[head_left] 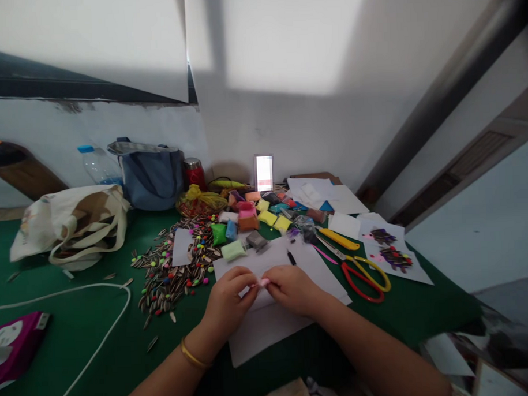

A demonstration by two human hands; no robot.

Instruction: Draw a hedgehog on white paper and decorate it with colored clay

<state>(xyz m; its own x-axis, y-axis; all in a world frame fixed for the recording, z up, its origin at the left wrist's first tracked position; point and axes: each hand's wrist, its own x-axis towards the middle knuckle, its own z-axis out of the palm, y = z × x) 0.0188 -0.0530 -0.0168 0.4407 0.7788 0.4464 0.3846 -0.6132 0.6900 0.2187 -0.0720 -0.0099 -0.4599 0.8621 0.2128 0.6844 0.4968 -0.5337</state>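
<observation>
My left hand (pixel 231 297) and my right hand (pixel 293 288) meet over a white sheet of paper (pixel 272 325) on the green table (pixel 78 331). Both pinch a small pink lump of clay (pixel 263 283) between their fingertips. A gold bangle (pixel 192 356) sits on my left wrist. Just beyond my hands lie several small coloured clay packets (pixel 247 219) and a short black pen part (pixel 291 257).
Sunflower seeds mixed with coloured beads (pixel 175 270) spread to the left. Red-and-yellow scissors (pixel 362 272) and a yellow knife (pixel 339 238) lie to the right, beside paper craft pictures (pixel 389 248). Bags (pixel 74 225), a water bottle (pixel 96 163), a white cable (pixel 104 336) and a magenta box (pixel 13 342) occupy the left.
</observation>
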